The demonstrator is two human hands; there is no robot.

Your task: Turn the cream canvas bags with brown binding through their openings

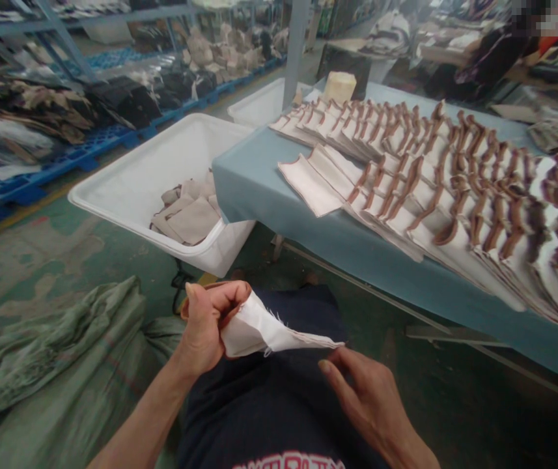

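A white fabric piece [254, 329] with a brown edge and inner side is held in front of my body, its loose threads showing along the upper edge. My left hand [204, 322] is closed on its wider end, fingers tucked inside the brown-edged opening and thumb outside. The piece narrows toward the right, where its thin tip meets the bent fingers of my right hand [364, 387]. The right thumb lies just below that tip; part of this grip is hidden. Rows of similar white, brown-edged pieces [318, 179] lie overlapping on the blue-covered table [247, 166] ahead.
A white plastic bin [127, 189] with beige fabric pieces [188, 218] stands left of the table, near a grey post [295, 55]. Green sacking [88, 365] lies at lower left. Blue pallets [107, 137] hold stacked materials behind. A person [498, 55] is at the far right.
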